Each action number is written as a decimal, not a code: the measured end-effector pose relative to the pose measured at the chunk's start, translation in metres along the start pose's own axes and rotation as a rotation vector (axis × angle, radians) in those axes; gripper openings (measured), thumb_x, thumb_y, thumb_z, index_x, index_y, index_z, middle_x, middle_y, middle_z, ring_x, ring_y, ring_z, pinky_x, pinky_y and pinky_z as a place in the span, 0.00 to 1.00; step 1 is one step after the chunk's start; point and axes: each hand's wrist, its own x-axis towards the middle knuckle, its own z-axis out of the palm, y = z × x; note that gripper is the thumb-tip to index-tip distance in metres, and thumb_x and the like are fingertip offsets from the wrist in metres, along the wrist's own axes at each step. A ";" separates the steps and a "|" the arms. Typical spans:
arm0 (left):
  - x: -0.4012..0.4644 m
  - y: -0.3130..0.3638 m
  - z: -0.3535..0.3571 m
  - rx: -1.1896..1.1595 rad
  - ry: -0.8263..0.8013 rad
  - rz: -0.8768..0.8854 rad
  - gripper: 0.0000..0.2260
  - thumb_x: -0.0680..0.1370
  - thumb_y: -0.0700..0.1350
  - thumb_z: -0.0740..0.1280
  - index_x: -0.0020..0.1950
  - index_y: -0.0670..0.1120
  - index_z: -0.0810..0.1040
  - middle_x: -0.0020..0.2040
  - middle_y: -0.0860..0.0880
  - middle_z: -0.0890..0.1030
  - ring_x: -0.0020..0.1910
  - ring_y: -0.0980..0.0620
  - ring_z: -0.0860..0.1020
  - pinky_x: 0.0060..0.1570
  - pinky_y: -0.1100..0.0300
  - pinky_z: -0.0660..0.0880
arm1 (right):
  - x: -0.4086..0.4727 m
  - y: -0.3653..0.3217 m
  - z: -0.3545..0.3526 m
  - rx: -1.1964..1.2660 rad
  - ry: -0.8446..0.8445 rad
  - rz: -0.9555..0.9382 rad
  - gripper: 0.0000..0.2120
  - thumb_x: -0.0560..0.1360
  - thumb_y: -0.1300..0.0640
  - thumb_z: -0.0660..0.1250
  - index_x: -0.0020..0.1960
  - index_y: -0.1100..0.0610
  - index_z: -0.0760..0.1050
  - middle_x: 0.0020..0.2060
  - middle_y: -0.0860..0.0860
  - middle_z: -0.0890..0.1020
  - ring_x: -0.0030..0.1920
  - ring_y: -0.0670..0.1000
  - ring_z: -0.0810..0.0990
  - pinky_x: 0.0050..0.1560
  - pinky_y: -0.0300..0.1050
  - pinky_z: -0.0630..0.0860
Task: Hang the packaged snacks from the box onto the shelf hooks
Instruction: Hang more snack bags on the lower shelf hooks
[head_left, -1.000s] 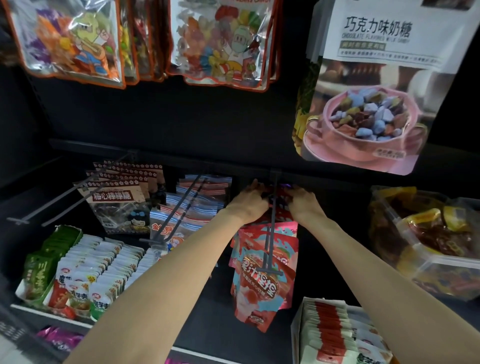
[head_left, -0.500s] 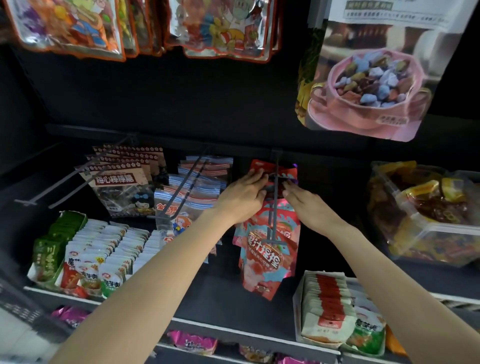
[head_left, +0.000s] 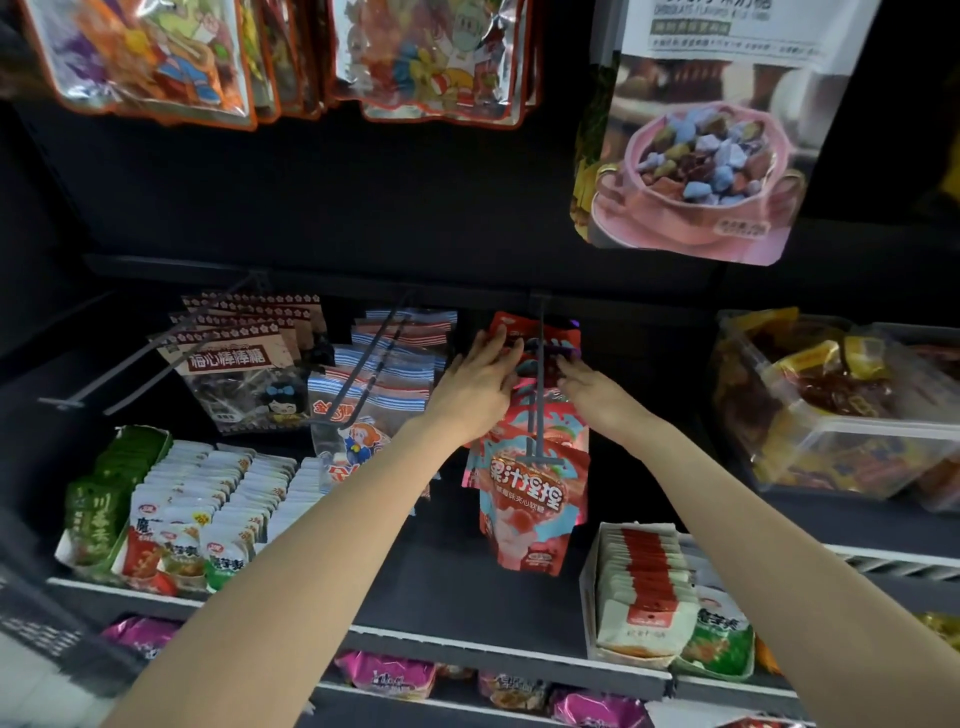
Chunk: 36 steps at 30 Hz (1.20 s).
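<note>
Both my left hand (head_left: 475, 387) and right hand (head_left: 592, 387), fingers straight and flat, press the red snack packs (head_left: 530, 478) back along the shelf hook (head_left: 540, 384), seemingly making room up front.

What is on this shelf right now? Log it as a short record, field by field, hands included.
hook in use: dark peg hook at shelf centre
hanging on it: red and pink snack packs, several in a row
left hand: fingers fairly straight, touching the rear packs left of the hook
right hand: fingertips on the rear packs right of the hook
neighbouring hook: blue-striped packs to the left
far right: clear tub of wrapped sweets
source box: not in view
</note>
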 end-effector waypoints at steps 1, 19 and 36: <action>-0.002 -0.001 -0.001 0.063 0.049 0.046 0.21 0.82 0.47 0.55 0.76 0.53 0.58 0.78 0.51 0.48 0.77 0.50 0.45 0.74 0.51 0.49 | -0.003 -0.001 0.002 -0.020 0.077 -0.026 0.23 0.83 0.56 0.53 0.77 0.57 0.54 0.76 0.52 0.57 0.73 0.52 0.61 0.66 0.39 0.61; -0.009 0.004 -0.023 -0.010 0.106 -0.038 0.10 0.78 0.39 0.64 0.57 0.44 0.80 0.57 0.45 0.80 0.54 0.47 0.79 0.56 0.54 0.76 | -0.012 -0.008 0.002 -0.520 0.439 -0.248 0.08 0.78 0.58 0.64 0.51 0.58 0.81 0.54 0.54 0.74 0.55 0.51 0.74 0.43 0.40 0.71; -0.052 -0.003 -0.022 -0.095 0.057 0.210 0.15 0.75 0.42 0.68 0.61 0.49 0.77 0.60 0.51 0.76 0.61 0.53 0.70 0.61 0.55 0.70 | -0.044 0.002 0.014 -0.272 0.277 -0.195 0.13 0.78 0.60 0.62 0.61 0.57 0.77 0.54 0.52 0.80 0.47 0.45 0.75 0.38 0.31 0.69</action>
